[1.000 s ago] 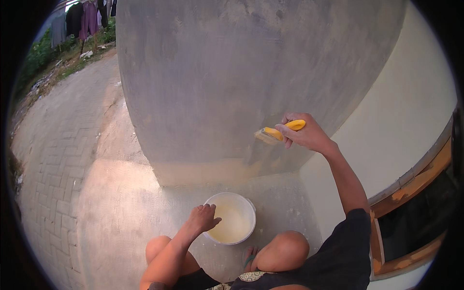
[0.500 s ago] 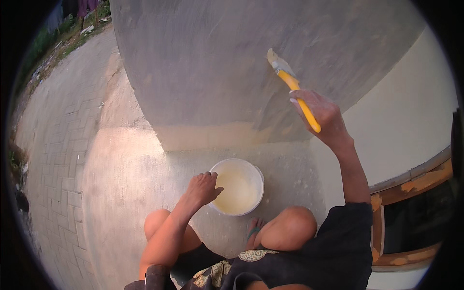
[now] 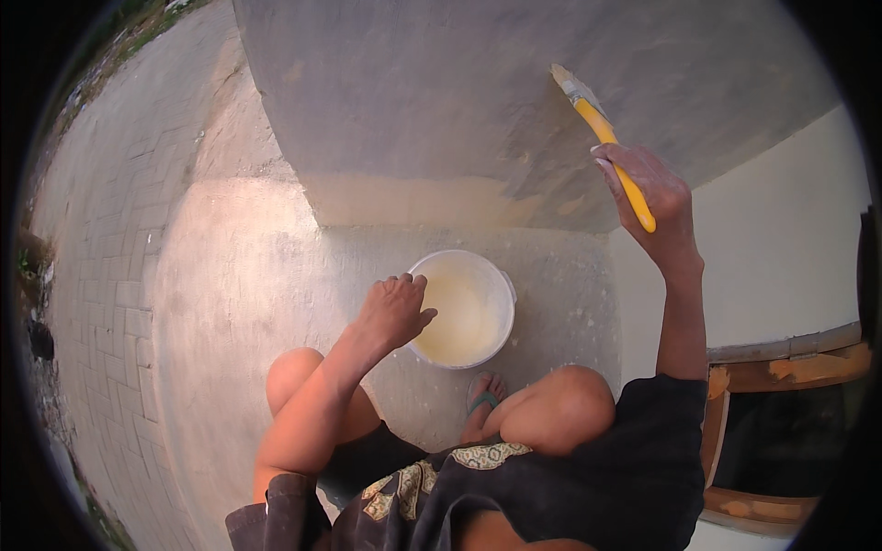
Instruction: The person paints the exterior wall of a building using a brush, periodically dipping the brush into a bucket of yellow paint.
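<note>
By the grey wall [image 3: 413, 101] — yellow-handled brush [image 3: 597, 121], pale-bristled

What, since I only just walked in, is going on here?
The person's right hand holds a yellow-handled brush, its bristles at the grey wall. The left hand is at the rim of a white bucket, which stands on the floor with a pale mix inside.

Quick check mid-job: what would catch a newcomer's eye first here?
Probably the yellow-handled brush, held in the right hand at upper right before the grey wall. Next, the white bucket of pale yellow liquid near the centre, with the left hand at its left rim. Then the bright floor patch to the left.
</note>
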`<state>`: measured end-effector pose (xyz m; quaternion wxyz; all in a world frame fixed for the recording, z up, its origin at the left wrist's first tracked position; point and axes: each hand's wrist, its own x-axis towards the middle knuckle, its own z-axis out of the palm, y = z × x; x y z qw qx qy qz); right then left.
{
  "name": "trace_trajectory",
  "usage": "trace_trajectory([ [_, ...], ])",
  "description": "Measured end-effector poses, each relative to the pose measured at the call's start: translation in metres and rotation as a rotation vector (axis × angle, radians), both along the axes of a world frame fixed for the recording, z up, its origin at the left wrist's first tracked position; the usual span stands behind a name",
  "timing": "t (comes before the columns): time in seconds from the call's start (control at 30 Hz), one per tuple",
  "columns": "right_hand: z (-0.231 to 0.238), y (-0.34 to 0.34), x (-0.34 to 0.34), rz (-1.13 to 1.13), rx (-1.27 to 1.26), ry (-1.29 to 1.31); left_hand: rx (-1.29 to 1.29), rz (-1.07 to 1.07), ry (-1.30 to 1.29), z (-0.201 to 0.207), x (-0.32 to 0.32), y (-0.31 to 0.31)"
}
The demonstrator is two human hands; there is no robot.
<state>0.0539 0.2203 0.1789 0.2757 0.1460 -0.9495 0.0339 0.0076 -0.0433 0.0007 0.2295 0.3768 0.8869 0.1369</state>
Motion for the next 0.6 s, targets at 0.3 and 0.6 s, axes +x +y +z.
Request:
trace_trajectory([
  [0.3, -0.143, 0.047, -0.035, 0.145, -0.102, -0.498, 0.094, -0.033, 0.122, -0.013, 0.004, 0.006],
  [0.6, -0.063, 0.009, 0.0, 0.063, 0.087, 0.341, -0.026, 0.027, 0.009, 0.0, -0.001, -0.001],
])
